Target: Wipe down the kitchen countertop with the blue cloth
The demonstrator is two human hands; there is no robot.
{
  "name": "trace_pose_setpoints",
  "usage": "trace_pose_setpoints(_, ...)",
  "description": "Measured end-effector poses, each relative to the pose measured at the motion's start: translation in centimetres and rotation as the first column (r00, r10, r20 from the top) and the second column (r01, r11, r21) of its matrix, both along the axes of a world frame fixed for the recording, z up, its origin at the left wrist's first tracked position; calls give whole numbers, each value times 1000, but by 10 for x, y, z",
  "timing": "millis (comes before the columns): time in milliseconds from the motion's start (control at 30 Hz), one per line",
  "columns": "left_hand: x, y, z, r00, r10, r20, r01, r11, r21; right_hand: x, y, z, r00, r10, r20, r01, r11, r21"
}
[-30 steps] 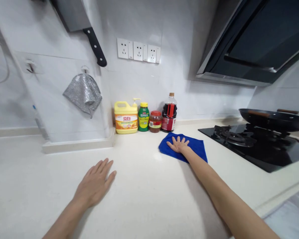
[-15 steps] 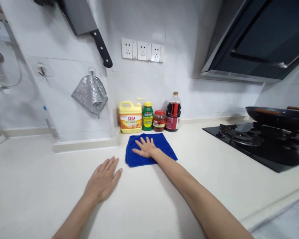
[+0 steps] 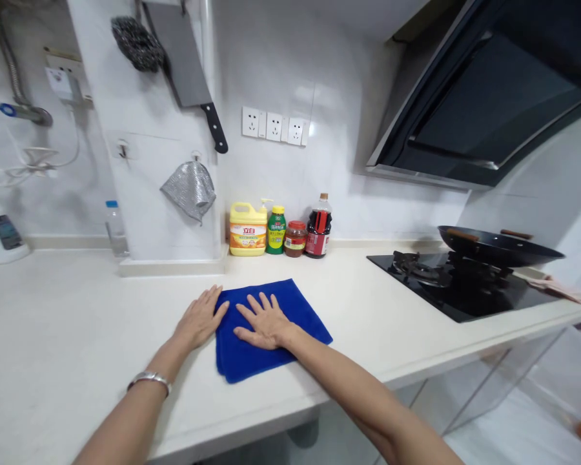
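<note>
A blue cloth (image 3: 300,310) lies flat on the white countertop (image 3: 68,323), near its front edge. My right hand (image 3: 264,321) presses flat on the middle of the cloth, fingers spread. My left hand (image 3: 199,318) rests palm down on the counter beside it, fingertips touching the cloth's left edge. A metal bracelet (image 3: 148,379) is on my left wrist. Neither hand grips anything.
Against the back wall stand a yellow detergent jug (image 3: 247,230), a green bottle (image 3: 275,230), a red-lidded jar (image 3: 295,239) and a dark sauce bottle (image 3: 318,227). A gas hob (image 3: 445,284) with a black wok (image 3: 498,236) is at the right. A cleaver (image 3: 188,64) and grey cloth (image 3: 190,188) hang on the wall.
My right hand has slid the blue cloth leftward and toward me across the counter, from near the hob to beside my left hand. The view has pulled back and lower.
</note>
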State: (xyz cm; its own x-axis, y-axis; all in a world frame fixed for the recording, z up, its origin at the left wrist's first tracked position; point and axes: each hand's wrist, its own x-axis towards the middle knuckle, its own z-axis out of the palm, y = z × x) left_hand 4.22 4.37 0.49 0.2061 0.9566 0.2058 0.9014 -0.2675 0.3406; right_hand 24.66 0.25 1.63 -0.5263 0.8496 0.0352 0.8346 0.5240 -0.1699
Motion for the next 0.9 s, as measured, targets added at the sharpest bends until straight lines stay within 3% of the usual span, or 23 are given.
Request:
trace_pose_setpoints(133,32,-32,8,997,-74,3,74,997,3,5,-26,-2,998,-61,7,61,998,3)
trace_pose_setpoints(267,66,-73,2,991,-132,-31,130,990,-55,8,-51,-5,995,-100,19,100,995,0)
trace_pose_setpoints(433,80,-114,-3,968,-188,-166,175,981,-89,18,-86,-3,993,-118,0,117,993,-12)
trace_pose_setpoints(600,75,-135,-3,961,-197,-195,181,979,-98,53,-103,7,978,1,-209,-22,995,-96)
trace_pose_setpoints(667,74,-140,-3,951,-196,-238,183,980,-75,72,-106,8,969,-10,-247,-7,998,-68)
trace_pose_setpoints(767,77,-147,-2,918,-190,-348,208,978,15,95,-109,3,984,-120,-129,122,992,10)
trace_pose_setpoints(833,83,-151,0,897,-198,-395,248,965,80,104,-112,-2,990,-135,-43,136,990,26)
trace_pose_setpoints(900,92,-156,1,888,-234,-396,277,959,54,108,-113,-6,994,-110,-9,110,994,24)
